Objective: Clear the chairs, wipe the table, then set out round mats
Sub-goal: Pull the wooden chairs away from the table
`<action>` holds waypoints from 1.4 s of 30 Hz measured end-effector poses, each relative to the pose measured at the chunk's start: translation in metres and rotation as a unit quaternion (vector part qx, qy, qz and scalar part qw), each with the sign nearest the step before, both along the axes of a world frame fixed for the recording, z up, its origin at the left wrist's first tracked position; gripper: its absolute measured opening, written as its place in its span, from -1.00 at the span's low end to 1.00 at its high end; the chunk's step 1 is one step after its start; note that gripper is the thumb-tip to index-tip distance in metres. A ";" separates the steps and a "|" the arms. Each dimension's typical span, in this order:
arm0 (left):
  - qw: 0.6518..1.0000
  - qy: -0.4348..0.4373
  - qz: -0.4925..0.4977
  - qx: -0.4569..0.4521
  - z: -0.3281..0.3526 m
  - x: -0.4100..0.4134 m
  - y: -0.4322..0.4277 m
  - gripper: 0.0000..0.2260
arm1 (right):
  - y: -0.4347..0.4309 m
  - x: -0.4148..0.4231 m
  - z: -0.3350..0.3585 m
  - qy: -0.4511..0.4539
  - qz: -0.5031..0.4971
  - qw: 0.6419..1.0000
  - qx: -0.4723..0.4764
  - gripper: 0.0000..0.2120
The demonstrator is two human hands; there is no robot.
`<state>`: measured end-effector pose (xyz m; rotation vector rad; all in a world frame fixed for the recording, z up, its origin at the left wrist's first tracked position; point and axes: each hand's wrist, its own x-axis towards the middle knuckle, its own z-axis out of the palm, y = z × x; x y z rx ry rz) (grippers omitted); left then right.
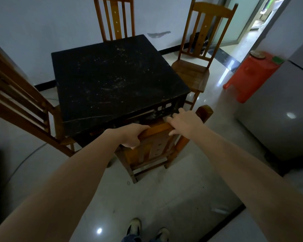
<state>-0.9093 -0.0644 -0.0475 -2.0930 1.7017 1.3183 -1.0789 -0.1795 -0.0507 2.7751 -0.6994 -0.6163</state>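
Down at the bottom are two shoes [135,227] on the shiny white floor [164,198]. Two bare arms reach out from there to the near chair [157,147], which is pushed in close to the table. The left hand [131,136] holds the left end of the chair's top bar, with its fingers curled over the bar. The right hand [184,122] holds the right part of the same bar, with its fingers lying over the top and its thumb on the near side. Just past the chair is the square black table [115,81]. Its top has pale dusty marks and scratches all over. The left chair [24,105] stands at the table's left side, the right chair [192,74] at its right side, and the far chair [115,18] at its back, by the wall. Off to the right is a red stool [250,75] beside a grey fridge [278,110]. A round flat thing [257,55] and a small green thing [277,59] lie on the stool.
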 end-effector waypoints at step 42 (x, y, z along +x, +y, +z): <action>0.995 -0.066 0.067 -0.029 -0.017 -0.012 -0.038 -0.80 | -0.056 -0.018 -0.005 -0.157 0.034 0.985 0.068 -0.77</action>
